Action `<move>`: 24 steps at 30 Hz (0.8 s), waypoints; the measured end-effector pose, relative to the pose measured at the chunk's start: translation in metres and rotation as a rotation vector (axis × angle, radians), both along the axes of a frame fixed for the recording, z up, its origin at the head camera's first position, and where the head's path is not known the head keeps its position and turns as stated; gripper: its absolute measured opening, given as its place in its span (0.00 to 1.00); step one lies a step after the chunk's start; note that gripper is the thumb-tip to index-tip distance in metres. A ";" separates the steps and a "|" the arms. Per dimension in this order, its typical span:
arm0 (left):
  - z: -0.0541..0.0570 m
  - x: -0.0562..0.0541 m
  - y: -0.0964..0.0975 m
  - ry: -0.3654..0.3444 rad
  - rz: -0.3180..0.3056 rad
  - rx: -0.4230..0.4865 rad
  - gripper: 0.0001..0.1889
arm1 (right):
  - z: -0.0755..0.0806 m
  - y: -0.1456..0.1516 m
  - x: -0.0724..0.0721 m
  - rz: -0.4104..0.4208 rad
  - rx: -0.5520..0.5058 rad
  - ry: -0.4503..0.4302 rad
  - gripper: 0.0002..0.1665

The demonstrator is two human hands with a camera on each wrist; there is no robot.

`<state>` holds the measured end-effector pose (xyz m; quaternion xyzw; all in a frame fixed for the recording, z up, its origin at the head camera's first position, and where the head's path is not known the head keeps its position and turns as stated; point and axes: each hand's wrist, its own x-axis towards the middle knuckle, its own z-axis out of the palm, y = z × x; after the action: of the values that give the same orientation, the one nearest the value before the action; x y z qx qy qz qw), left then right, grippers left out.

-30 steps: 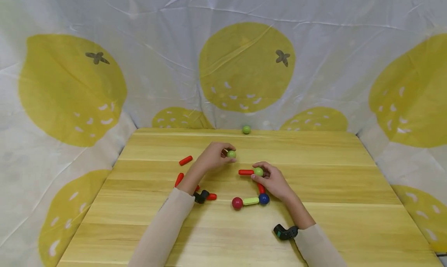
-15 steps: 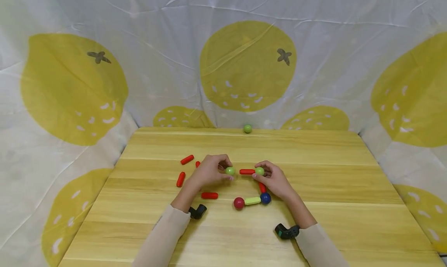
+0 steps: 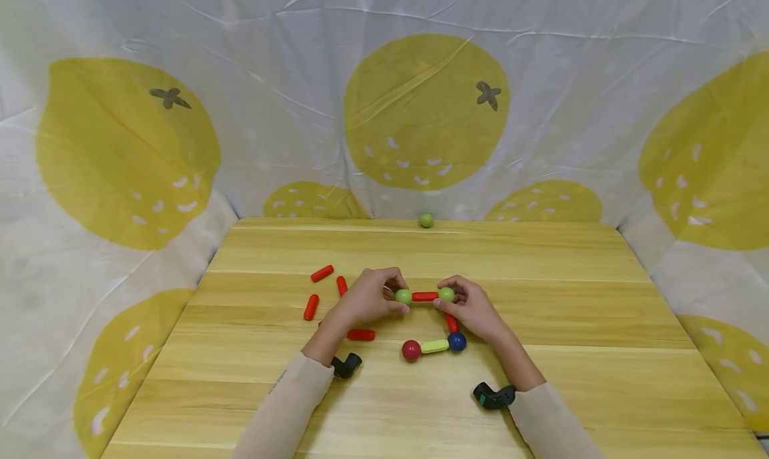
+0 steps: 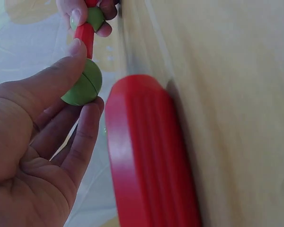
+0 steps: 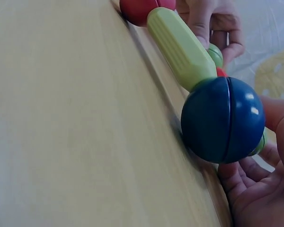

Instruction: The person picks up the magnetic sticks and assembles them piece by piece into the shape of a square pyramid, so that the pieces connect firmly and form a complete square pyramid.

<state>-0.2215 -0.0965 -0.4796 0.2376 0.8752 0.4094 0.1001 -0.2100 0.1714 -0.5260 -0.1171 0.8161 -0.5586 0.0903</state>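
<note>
Left green ball, pinched in my left hand, has come against the red rod. On my feed that rod lies between both hands, long axis left to right, my right hand pinching the right green ball at its other end.

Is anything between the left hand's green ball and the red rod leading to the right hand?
Nothing visible. The left hand pinches the green ball, which appears to meet the end of the red rod directly. The loose red rods lie off that line, on the left.
</note>
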 end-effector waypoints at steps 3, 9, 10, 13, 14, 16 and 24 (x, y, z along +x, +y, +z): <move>-0.001 0.000 0.000 -0.011 -0.002 0.000 0.16 | 0.002 -0.001 0.001 0.012 0.001 0.012 0.23; -0.002 -0.001 0.001 -0.039 -0.018 0.032 0.17 | 0.006 -0.002 0.003 0.089 0.043 0.045 0.15; -0.002 -0.002 0.001 -0.045 -0.021 0.043 0.17 | 0.006 -0.002 0.002 0.107 0.043 0.044 0.15; -0.004 -0.002 0.003 -0.061 -0.023 0.069 0.18 | 0.007 -0.002 0.002 0.149 0.037 0.031 0.15; -0.005 -0.002 0.003 -0.066 -0.021 0.074 0.18 | 0.008 -0.002 0.002 0.160 0.038 0.027 0.16; -0.006 -0.002 0.004 -0.081 -0.011 0.080 0.18 | 0.009 -0.003 0.002 0.177 0.042 0.020 0.18; -0.006 -0.001 0.002 -0.077 -0.015 0.050 0.24 | 0.007 -0.006 0.004 0.187 0.064 0.013 0.19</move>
<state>-0.2228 -0.0950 -0.4851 0.2305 0.8584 0.4392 0.1305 -0.2063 0.1652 -0.5187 -0.1934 0.8197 -0.5205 0.1406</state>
